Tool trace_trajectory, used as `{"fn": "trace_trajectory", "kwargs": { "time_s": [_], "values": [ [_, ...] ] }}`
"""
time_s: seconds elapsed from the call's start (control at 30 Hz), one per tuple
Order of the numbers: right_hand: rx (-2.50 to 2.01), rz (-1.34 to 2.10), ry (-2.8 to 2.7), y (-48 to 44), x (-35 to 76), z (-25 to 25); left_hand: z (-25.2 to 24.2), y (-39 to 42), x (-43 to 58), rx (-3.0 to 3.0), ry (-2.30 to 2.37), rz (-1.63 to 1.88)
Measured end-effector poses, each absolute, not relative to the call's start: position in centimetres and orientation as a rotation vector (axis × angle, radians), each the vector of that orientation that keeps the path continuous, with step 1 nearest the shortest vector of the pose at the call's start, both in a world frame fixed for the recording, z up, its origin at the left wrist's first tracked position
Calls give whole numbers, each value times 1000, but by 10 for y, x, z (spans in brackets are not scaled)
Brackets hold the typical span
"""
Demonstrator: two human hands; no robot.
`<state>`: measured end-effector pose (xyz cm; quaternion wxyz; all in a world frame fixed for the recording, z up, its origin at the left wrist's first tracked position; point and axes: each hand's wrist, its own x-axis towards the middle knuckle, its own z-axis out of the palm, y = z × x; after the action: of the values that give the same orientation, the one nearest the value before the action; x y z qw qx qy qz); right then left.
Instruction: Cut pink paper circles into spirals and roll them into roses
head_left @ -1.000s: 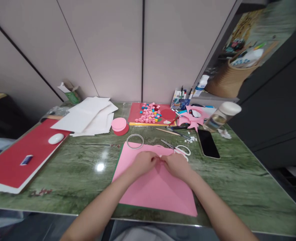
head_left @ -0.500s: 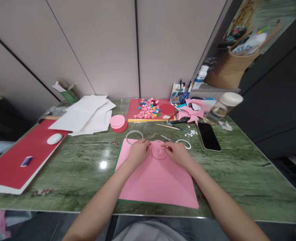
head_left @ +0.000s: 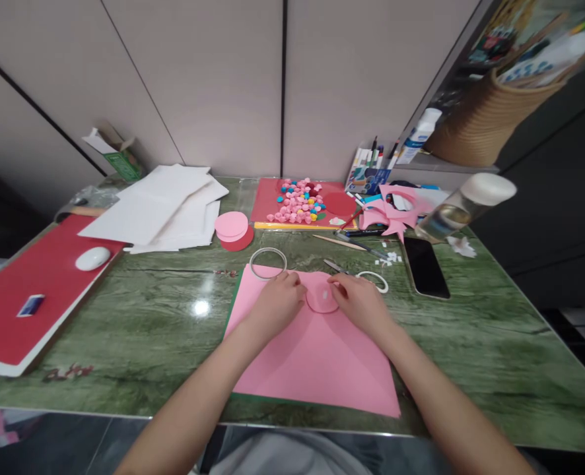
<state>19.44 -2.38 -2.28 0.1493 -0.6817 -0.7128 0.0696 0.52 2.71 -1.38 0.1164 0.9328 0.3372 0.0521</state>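
Note:
A large pink foam sheet [head_left: 317, 359] lies on the green marble table [head_left: 471, 343] in front of me. A small pink paper circle [head_left: 321, 298] with a white spot rests on the sheet's far end. My left hand [head_left: 277, 300] pinches the circle's left edge with curled fingers. On the opposite side my right hand [head_left: 359, 303] grips the circle's right edge. White-handled scissors [head_left: 366, 277] lie just beyond my right hand. A clear ring [head_left: 267, 262] sits just beyond my left hand.
A black phone [head_left: 425, 267] and a capped bottle [head_left: 463, 208] are at the right. Farther back lie a red tray of coloured beads [head_left: 297, 201], stacked pink discs [head_left: 233, 231], white sheets [head_left: 158, 208] and pens. A red pad [head_left: 30, 290] with a white mouse [head_left: 92, 258] is at the left.
My hands moved apart from a tight pinch over the sheet, and the pink circle now shows between them, held at both edges. The camera tilted slightly.

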Motion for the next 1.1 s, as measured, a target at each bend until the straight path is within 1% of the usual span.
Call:
{"fn": "trace_trajectory", "kwargs": {
  "time_s": [0.43,1.1],
  "values": [
    [-1912,200,-2072,-26,188,-22,-29,35,4,2763,936,212],
    [-1873,189,-2135,-26,188,-26,-25,34,2,2801,922,67]
  ]
}}
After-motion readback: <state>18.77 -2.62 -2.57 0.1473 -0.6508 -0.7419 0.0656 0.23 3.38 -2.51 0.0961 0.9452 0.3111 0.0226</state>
